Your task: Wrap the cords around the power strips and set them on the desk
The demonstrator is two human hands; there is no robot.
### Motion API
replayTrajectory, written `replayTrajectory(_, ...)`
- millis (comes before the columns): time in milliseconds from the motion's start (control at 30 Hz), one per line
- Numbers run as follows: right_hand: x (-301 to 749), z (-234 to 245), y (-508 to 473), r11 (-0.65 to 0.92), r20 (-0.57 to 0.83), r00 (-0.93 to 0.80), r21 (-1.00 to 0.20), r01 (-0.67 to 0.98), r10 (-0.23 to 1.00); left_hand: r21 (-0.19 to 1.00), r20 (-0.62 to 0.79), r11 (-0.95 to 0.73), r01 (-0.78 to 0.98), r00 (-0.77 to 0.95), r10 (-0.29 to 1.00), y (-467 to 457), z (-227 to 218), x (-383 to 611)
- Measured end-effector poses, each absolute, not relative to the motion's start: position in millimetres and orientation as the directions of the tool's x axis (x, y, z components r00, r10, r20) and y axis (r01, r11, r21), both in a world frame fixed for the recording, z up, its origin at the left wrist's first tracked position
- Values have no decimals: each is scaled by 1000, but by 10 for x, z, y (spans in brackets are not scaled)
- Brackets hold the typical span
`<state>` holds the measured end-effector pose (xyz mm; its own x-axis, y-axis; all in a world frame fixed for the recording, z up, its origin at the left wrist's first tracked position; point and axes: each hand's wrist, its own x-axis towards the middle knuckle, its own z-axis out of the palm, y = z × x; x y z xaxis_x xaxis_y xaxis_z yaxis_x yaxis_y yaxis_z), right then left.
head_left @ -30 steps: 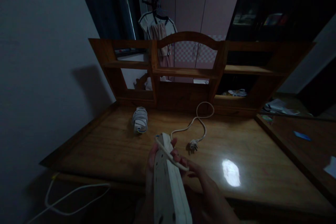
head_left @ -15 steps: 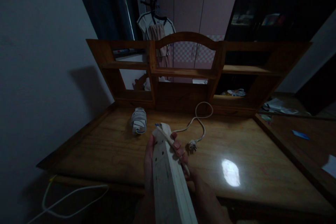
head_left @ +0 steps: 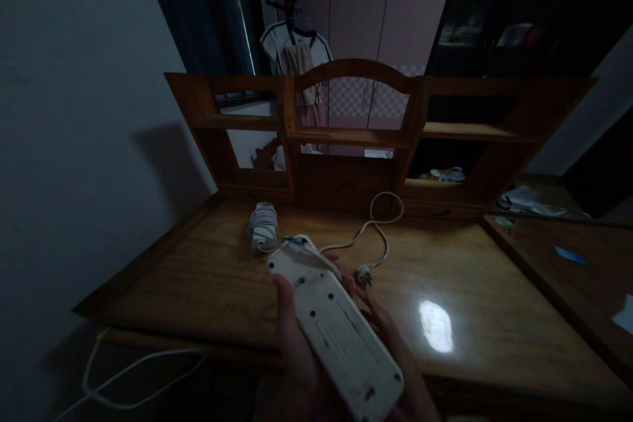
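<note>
A long white power strip [head_left: 336, 330] is held over the front of the wooden desk [head_left: 208, 277], its flat back side turned up. My left hand [head_left: 291, 343] grips its left edge with the thumb on top. Along its right edge my right hand [head_left: 380, 323] is wrapped underneath, fingertips near the cord. The strip's white cord [head_left: 376, 224] loops across the desk and ends in a plug [head_left: 364, 273] lying just beyond my right fingers.
A small white bundle of wound cable [head_left: 263, 225] lies on the desk behind the strip. A wooden shelf unit [head_left: 356, 132] stands at the desk's back. Another white cable [head_left: 128, 369] hangs below the front left edge. Papers lie at the far right.
The power strip has been rolled over in my hands, from standing on its narrow edge to showing its flat back. The cord and plug on the desk stayed in place.
</note>
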<state>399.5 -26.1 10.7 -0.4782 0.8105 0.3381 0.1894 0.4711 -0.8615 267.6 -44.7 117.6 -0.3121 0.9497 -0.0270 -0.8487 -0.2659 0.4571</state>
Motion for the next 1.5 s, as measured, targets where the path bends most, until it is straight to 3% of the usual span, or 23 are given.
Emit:
replayTrajectory(133,4307,338,-368,284,239,-344,-955,86,908,588,-19,-331,-738,-421,907,-334,948,2646)
replayTrajectory(200,4320,470,-406,228,196,-376,-973,43,906,653,-56,-248,-716,-372,927,-325,802,2675)
replayTrajectory(300,4228,542,-440,187,120,-430,-975,117,895,800,-134,-43,-599,-249,959,-367,637,2749)
replayTrajectory(433,4166,317,-439,78,0,-422,-983,167,907,942,-33,-27,-334,-171,985,-393,584,2834)
replayTrajectory(533,4182,111,-426,8,-60,-334,-980,199,941,972,36,-60,-228,-111,993,-341,593,2864)
replayTrajectory(700,4160,109,-394,19,-33,-163,-951,309,986,984,173,-176,-42,-55,983,-312,615,2802)
replayTrajectory(800,4209,151,-337,-3,-26,-91,-968,252,995,964,248,-234,124,-113,962,-410,603,2693)
replayTrajectory(867,4299,132,-283,-37,-44,-33,-982,188,998,963,218,-191,192,-130,967,-493,534,2616)
replayTrajectory(1000,4533,27,-159,-114,-114,-30,-993,-10,993,982,-47,64,180,-101,994,-578,267,2509)
replayTrajectory(1067,4626,-17,-99,-134,-131,-33,-986,-102,991,980,-106,128,154,-147,983,-568,153,2461)
replayTrajectory(1167,4706,-4,-49,-146,-145,-18,-971,-188,989,988,-47,79,131,-232,972,-514,116,2329)
replayTrajectory(1333,4737,333,-152,-41,-56,42,-957,-287,998,999,39,-36,35,-111,993,-333,330,1977)
replayTrajectory(1500,5018,681,-201,53,37,54,-943,-329,998,986,58,-78,-150,-132,990,-14,503,1830)
